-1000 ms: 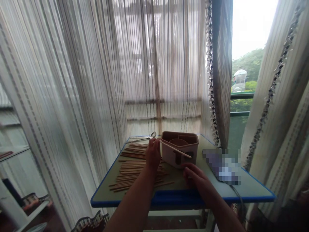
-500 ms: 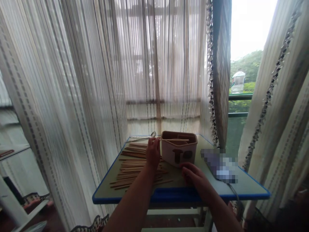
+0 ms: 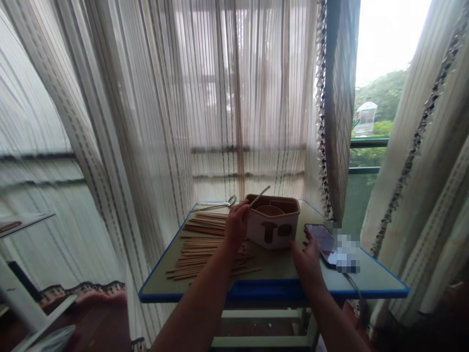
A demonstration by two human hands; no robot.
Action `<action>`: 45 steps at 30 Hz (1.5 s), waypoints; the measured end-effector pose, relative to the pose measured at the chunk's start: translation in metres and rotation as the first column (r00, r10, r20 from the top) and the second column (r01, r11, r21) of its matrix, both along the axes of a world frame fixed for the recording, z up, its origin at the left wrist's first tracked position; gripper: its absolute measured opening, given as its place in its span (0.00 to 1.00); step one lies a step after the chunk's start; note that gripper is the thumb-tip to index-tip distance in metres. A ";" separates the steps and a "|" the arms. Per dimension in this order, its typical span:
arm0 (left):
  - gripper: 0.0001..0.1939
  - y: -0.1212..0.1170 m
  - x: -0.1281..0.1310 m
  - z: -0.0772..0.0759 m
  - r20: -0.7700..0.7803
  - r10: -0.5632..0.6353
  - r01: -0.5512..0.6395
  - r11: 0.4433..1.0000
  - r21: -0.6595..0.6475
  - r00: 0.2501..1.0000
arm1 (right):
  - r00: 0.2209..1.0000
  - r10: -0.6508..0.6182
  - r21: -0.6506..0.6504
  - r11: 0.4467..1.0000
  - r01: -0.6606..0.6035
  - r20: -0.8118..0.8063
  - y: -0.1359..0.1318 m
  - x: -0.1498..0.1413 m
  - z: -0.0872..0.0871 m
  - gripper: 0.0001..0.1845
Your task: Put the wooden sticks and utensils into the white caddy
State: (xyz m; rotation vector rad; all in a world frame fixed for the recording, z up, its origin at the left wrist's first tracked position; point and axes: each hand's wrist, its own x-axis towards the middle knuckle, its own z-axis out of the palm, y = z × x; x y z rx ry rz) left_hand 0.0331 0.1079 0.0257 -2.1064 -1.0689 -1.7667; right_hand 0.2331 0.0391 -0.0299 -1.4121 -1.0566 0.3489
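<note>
My left hand (image 3: 236,227) is closed on one wooden chopstick (image 3: 261,196), at the left corner of a white box (image 3: 258,229) with a brown inside. The chopstick slants up and to the right above the rim. On the box's front are dark brown shapes, and dividers, one curved, show inside. Many loose chopsticks (image 3: 201,254) lie in rough rows left of the box, partly behind my left forearm. My right hand (image 3: 308,254) has its fingers apart and holds nothing. It is between the box's right front corner and a phone (image 3: 322,237), with its fingertips close to the phone's left edge.
A metal slotted spoon (image 3: 231,200) lies at the table's back left. The table (image 3: 278,266) is pale with a blue edge. A cable (image 3: 353,286) runs from the phone over the front edge. Sheer curtains (image 3: 154,122) hang behind and beside the table.
The chopstick in my left hand has gone from lying level across the box to slanting upward. My right hand has moved right, toward the phone, and its fingers have spread.
</note>
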 end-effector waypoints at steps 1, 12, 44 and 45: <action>0.11 0.000 0.000 0.000 0.006 0.006 -0.006 1.000 -0.002 1.000 | 1.000 0.023 -0.017 1.000 -0.023 -0.019 0.003 -0.001 0.001 0.39; 0.11 -0.006 -0.003 0.002 0.078 0.251 -0.258 0.962 0.091 0.965 | 0.939 0.343 -0.041 0.939 -0.343 0.007 0.020 -0.012 0.001 0.38; 0.07 0.036 -0.019 -0.009 0.075 0.310 -0.317 0.941 0.119 0.948 | 0.665 0.483 0.210 0.697 -0.686 0.570 0.115 -0.032 0.231 0.13; 0.07 0.036 -0.017 -0.008 0.078 0.313 -0.321 0.939 0.120 0.946 | 0.643 0.502 0.157 0.705 -0.692 0.579 0.116 -0.023 0.232 0.13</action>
